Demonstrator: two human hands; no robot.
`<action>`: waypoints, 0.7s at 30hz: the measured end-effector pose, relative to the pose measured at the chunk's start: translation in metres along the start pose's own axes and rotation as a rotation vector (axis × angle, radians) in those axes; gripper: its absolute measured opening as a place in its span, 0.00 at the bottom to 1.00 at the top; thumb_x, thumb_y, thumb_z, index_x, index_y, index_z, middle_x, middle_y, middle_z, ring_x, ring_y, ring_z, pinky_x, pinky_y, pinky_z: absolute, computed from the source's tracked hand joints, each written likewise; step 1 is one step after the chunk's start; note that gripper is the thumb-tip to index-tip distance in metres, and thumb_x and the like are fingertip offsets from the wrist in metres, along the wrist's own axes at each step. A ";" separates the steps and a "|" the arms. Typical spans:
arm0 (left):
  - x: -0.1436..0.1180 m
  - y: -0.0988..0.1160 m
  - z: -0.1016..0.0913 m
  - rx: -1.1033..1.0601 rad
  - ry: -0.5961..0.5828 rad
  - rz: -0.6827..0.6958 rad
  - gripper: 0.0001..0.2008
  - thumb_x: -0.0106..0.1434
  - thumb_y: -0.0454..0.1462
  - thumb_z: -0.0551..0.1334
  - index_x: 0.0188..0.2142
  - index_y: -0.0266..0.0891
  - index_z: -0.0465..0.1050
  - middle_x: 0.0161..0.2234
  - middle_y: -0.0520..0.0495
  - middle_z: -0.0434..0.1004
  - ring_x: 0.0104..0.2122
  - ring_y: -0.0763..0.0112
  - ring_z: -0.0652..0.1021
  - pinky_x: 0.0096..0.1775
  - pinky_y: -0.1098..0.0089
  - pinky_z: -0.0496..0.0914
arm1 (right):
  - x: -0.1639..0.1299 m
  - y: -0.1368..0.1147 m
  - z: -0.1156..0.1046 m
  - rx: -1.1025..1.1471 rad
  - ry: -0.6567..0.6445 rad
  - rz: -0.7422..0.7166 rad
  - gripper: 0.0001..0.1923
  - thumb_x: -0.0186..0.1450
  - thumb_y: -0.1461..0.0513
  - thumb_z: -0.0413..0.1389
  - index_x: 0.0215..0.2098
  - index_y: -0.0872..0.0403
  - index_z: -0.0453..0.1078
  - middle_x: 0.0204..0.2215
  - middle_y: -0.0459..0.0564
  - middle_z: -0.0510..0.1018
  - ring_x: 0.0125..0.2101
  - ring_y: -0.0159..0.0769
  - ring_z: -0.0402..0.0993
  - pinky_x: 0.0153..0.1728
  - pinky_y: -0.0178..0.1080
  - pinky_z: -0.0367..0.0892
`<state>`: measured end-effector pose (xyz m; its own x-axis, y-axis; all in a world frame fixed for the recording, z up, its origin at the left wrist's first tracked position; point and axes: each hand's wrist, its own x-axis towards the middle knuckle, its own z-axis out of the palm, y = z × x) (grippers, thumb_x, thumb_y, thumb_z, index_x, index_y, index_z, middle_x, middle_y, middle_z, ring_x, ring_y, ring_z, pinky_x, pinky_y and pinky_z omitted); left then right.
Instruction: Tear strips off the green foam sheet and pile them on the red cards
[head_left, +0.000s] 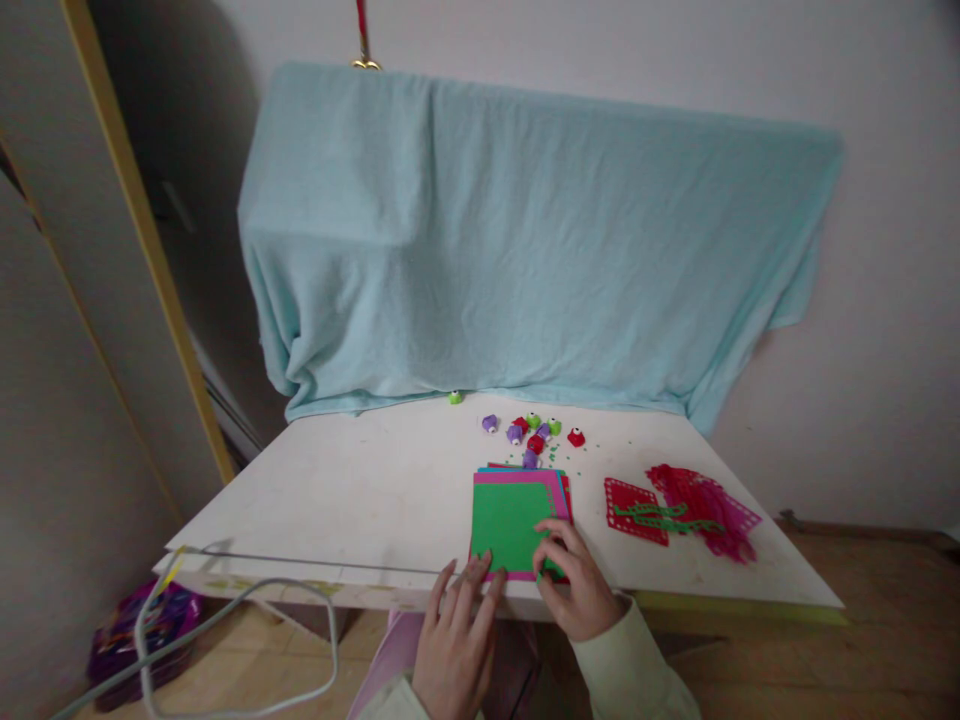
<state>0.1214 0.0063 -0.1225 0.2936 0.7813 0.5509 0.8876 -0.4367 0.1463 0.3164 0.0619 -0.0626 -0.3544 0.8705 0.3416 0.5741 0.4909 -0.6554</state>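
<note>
"How should this be done well?"

"Press lightly with the loose, spread fingers of the left hand (456, 648) at the near edge of the green sheet (508, 520), so it doesn't slide. The right hand (576, 585) curls over its right side; whether it pinches anything, I can't tell."

"And the sheet?"

"Bright green, roughly square, lying flat atop pink, blue and red sheets (517, 478) by the front edge of the tabletop (360, 490)."

The sleeves (634, 662) are long, plain and pale, apparently cream with a faint green tinge.
</note>
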 end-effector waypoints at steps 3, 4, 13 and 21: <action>0.000 0.000 0.000 0.028 -0.007 0.003 0.27 0.61 0.37 0.57 0.60 0.43 0.59 0.60 0.44 0.59 0.58 0.59 0.63 0.61 0.54 0.51 | -0.001 0.004 0.001 0.001 0.014 0.004 0.12 0.50 0.74 0.49 0.27 0.54 0.65 0.45 0.53 0.65 0.46 0.41 0.65 0.47 0.42 0.62; 0.000 0.000 0.000 0.026 -0.005 0.004 0.27 0.61 0.37 0.57 0.60 0.43 0.59 0.60 0.44 0.59 0.58 0.59 0.63 0.61 0.54 0.51 | -0.001 0.005 0.002 0.000 0.019 0.003 0.11 0.50 0.74 0.49 0.27 0.54 0.65 0.45 0.53 0.65 0.45 0.41 0.65 0.46 0.41 0.62; -0.002 -0.001 0.001 -0.014 -0.004 -0.003 0.26 0.62 0.39 0.56 0.61 0.44 0.58 0.61 0.45 0.58 0.58 0.58 0.62 0.61 0.54 0.49 | -0.001 0.011 0.002 -0.003 0.049 -0.009 0.09 0.54 0.73 0.49 0.25 0.54 0.63 0.43 0.54 0.65 0.43 0.40 0.66 0.44 0.41 0.63; -0.003 -0.001 0.004 -0.037 -0.002 -0.018 0.27 0.63 0.39 0.56 0.62 0.44 0.56 0.62 0.46 0.57 0.59 0.59 0.61 0.61 0.54 0.48 | -0.001 0.010 -0.002 -0.002 0.038 -0.004 0.09 0.54 0.73 0.48 0.26 0.54 0.64 0.42 0.54 0.65 0.43 0.40 0.66 0.44 0.41 0.64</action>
<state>0.1212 0.0063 -0.1279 0.2784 0.7900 0.5462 0.8790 -0.4388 0.1866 0.3242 0.0657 -0.0682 -0.3290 0.8690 0.3696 0.5737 0.4948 -0.6527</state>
